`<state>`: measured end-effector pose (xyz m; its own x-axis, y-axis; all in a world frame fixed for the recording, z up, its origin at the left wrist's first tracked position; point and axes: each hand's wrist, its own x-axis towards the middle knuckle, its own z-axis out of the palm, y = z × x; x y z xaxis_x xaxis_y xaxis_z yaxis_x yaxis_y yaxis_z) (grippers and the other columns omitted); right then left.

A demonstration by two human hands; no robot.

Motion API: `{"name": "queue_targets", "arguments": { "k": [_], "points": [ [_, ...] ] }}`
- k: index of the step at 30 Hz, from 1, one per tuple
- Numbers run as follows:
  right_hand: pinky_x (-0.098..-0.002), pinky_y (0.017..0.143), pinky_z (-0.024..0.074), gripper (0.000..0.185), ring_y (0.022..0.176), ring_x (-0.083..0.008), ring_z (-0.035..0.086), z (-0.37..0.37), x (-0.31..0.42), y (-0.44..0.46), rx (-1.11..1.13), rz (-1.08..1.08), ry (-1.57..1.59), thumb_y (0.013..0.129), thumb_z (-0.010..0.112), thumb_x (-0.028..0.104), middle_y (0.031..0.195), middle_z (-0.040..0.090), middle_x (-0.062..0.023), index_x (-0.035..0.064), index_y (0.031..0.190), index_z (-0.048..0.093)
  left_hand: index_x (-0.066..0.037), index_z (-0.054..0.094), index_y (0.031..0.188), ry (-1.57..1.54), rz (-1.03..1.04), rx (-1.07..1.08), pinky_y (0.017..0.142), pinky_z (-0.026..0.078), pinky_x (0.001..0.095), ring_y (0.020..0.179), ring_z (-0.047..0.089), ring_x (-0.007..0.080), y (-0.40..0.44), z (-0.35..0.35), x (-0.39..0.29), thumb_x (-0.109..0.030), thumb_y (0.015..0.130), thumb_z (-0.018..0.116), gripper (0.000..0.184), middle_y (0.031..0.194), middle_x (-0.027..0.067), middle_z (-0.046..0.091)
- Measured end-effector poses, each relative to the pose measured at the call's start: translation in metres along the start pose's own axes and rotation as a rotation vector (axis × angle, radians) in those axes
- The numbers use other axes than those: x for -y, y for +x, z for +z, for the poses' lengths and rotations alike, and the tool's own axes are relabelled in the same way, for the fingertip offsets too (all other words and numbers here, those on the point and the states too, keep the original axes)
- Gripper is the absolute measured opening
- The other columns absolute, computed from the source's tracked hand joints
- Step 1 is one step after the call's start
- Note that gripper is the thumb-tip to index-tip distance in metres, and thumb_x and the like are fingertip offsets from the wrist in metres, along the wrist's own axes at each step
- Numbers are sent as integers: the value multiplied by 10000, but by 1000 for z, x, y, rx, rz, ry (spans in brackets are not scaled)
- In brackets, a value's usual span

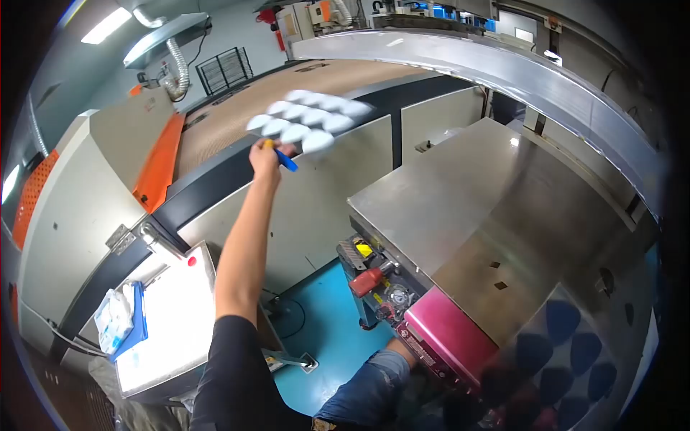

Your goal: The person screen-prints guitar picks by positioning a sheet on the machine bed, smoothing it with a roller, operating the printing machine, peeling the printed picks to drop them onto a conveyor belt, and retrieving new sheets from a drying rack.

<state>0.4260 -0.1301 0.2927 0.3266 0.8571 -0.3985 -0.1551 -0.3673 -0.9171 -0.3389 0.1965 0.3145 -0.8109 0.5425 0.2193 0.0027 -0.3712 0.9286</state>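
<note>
One denim-clad leg (370,377) and a black sleeve (241,370) lie nearest. Dark rounded pieces (562,322) show faintly across the near end of a steel table (445,169); whether they rest on it, I cannot tell. A pink case (453,327) sits against that table's edge facing the person. The right hand is out of view, its fingers unknown. Farther out, beyond the table's left corner, the left hand (267,156) is closed round a blue-and-yellow piece (287,161) and seems to pinch the rows of white pieces (295,132), blurred, before the front edge of a tan machine bed (251,108). This looks like a transfer step, direction unclear. Any setting down would probably call for keeping the rows level and clear of that edge.
</note>
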Motion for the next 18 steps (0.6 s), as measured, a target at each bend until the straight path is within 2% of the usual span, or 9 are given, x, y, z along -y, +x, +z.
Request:
{"name": "queue_targets", "arguments": {
  "k": [2, 3, 4, 6, 8, 9, 11, 15, 18],
  "points": [
    [-248, 507, 467, 503, 591, -94, 495, 27, 33, 23, 121, -79, -5, 845, 560, -58, 824, 472, 0, -13, 1314, 385, 24, 299, 1332, -157, -56, 12, 744, 585, 406, 932, 633, 394, 14, -17, -11, -72, 975, 341, 373, 1176, 304, 528],
    [-239, 538, 470, 515, 595, -106, 499, 29, 40, 40, 148, -89, 3, 853, 535, -67, 913, 509, -20, -26, 1335, 357, -2, 266, 1356, -84, -62, 91, 724, 586, 410, 895, 646, 381, 9, -22, -13, -83, 976, 340, 395, 1134, 287, 553],
    [-246, 540, 456, 351, 601, -115, 502, 37, 47, 56, 132, -195, -43, 885, 540, 24, 884, 563, -40, -40, 1227, 493, -3, 303, 1347, -36, -65, 164, 660, 581, 344, 798, 665, 326, -3, -25, -8, -98, 977, 358, 386, 1100, 262, 582],
    [-215, 530, 501, 355, 790, -124, 583, 35, 56, 114, 110, -95, 109, 902, 404, -23, 1047, 551, -27, 69, 1240, 463, -3, 493, 1226, 63, -135, 300, 418, 366, 198, 464, 479, 108, -59, -16, -7, -156, 973, 425, 303, 844, 172, 655],
    [-248, 538, 500, 331, 695, -109, 534, 40, 68, 164, 132, -277, -101, 882, 467, -21, 916, 509, -22, 45, 1206, 474, 7, 561, 1087, 176, -216, 533, 387, 268, 205, 394, 364, 64, -141, -11, -13, -232, 980, 419, 298, 617, 45, 542],
    [-266, 543, 506, 328, 665, -99, 508, 18, 66, 204, 124, -291, -68, 865, 523, -12, 831, 476, -19, 19, 1188, 478, 6, 572, 980, 233, -186, 701, 382, 262, 208, 377, 337, 67, -172, -14, -9, -294, 972, 434, 331, 559, 30, 502],
    [-348, 730, 565, 404, 866, -189, 616, 52, 92, 230, 335, -380, 71, 862, 522, -2, 1050, 558, -110, 25, 1253, 423, 7, 593, 888, 357, -381, 895, 381, 286, 198, 384, 394, 58, -243, -16, -21, -259, 927, 463, 299, 561, 67, 578],
    [-393, 808, 552, 464, 943, -245, 625, 72, 109, 265, 446, -325, -11, 863, 444, -55, 1156, 549, -142, 39, 1313, 376, -57, 612, 1069, 484, -814, 1489, 424, 337, 198, 446, 420, 47, -331, -25, 3, -140, 897, 559, 198, 704, 78, 650],
    [-397, 817, 547, 484, 927, -246, 629, 79, 111, 259, 512, -331, -18, 870, 412, -72, 1152, 557, -141, 41, 1337, 354, -29, 585, 1132, 453, -1011, 1510, 432, 339, 191, 465, 436, 51, -384, -40, 64, -109, 901, 524, 252, 758, 92, 657]
  ]
}}
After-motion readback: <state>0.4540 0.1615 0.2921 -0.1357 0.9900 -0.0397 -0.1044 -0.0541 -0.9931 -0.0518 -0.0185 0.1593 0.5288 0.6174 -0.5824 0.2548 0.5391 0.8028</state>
